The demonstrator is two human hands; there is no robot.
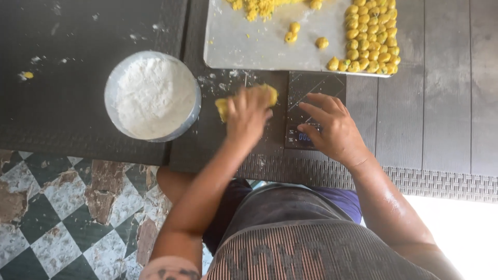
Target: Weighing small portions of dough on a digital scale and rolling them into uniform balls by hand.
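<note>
Two hands work yellow dough beside a small scale on a dark bench.

Nearest, the left hand presses palm-down on a lump of yellow dough, fingers curled over it; the lump's long axis runs from about 8 o'clock to 2 o'clock, its ends showing either side of the hand. Just at 3 o'clock of it, the right hand rests on a dark digital scale, fingers spread loosely and holding nothing. At 9 o'clock of the dough stands a round bowl of white flour. Farther off, at 12 o'clock, a metal tray carries packed rows of small yellow dough balls along its right edge, with loose crumbs and a few stray balls at the left.
</note>
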